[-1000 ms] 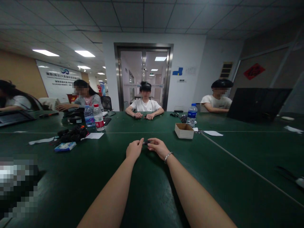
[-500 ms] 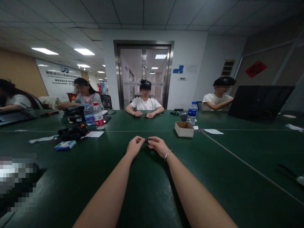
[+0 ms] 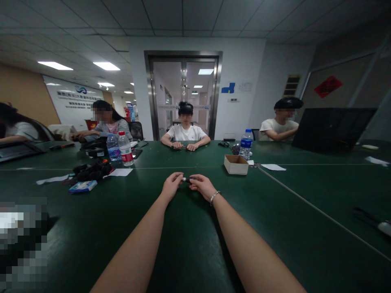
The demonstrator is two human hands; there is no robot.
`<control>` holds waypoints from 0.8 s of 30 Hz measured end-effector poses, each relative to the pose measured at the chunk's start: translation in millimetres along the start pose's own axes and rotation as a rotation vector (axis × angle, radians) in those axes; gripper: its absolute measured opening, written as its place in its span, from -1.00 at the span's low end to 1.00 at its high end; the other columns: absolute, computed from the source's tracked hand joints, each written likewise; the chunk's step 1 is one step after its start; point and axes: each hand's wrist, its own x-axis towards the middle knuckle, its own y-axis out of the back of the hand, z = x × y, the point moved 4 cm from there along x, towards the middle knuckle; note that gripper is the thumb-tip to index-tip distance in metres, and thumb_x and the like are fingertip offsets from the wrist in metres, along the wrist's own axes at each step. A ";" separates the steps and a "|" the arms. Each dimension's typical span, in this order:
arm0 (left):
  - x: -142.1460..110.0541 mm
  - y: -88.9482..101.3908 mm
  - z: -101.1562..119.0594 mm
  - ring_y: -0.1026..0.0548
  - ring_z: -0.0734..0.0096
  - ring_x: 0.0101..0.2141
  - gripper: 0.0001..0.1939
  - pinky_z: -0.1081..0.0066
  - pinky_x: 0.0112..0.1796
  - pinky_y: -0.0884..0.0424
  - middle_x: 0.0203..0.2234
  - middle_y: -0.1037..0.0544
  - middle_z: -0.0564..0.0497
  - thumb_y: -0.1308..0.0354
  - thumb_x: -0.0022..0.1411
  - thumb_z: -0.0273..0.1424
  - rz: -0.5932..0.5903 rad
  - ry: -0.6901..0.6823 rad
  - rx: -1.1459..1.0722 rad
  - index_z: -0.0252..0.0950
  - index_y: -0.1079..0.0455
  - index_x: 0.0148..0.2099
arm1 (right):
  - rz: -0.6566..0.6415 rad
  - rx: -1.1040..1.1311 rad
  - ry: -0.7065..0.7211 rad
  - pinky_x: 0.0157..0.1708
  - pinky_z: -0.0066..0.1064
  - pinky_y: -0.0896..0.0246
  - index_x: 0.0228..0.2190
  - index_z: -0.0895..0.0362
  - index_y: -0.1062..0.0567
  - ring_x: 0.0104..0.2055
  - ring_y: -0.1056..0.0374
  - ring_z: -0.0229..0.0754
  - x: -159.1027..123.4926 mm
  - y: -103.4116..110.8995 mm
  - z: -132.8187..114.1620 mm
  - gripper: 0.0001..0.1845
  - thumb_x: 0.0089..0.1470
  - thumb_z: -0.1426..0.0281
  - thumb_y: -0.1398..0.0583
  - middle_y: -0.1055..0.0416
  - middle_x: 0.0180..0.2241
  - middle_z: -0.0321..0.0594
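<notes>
Between my two hands, above the green table [image 3: 189, 228], is a small dark stick-shaped thing [image 3: 185, 179] with a silvery section in its middle; its exact kind is too small to make out. My left hand [image 3: 172, 185] pinches its left end between thumb and fingers. The fingers of my right hand [image 3: 202, 186] are closed around its darker right end. Both ends are hidden by my fingertips. A silver bracelet [image 3: 215, 197] circles my right wrist.
An open cardboard box [image 3: 236, 166] and a blue-capped bottle [image 3: 246, 144] stand to the right. Two bottles, one a red-capped bottle [image 3: 126, 149], a black bundle [image 3: 91, 171] and a blue packet [image 3: 82, 186] are on the left. A person [image 3: 185, 132] sits opposite.
A silvery section now shows between my fingertips, where only dark showed before. My left hand has shifted slightly left, so the gap between my hands is a little wider.
</notes>
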 end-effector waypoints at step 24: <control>1.4 1.3 -15.1 -0.41 0.36 -0.47 -0.46 0.42 -0.43 -0.26 -0.45 -0.47 -0.05 0.14 0.11 0.06 0.054 0.104 0.276 -0.31 -0.39 -0.33 | 0.002 -0.009 -0.014 -0.58 -0.59 -0.31 -0.33 0.29 -0.43 -0.54 -0.38 -0.31 -0.2 1.2 0.0 -0.80 -0.11 0.60 -0.26 -0.40 -0.53 -0.19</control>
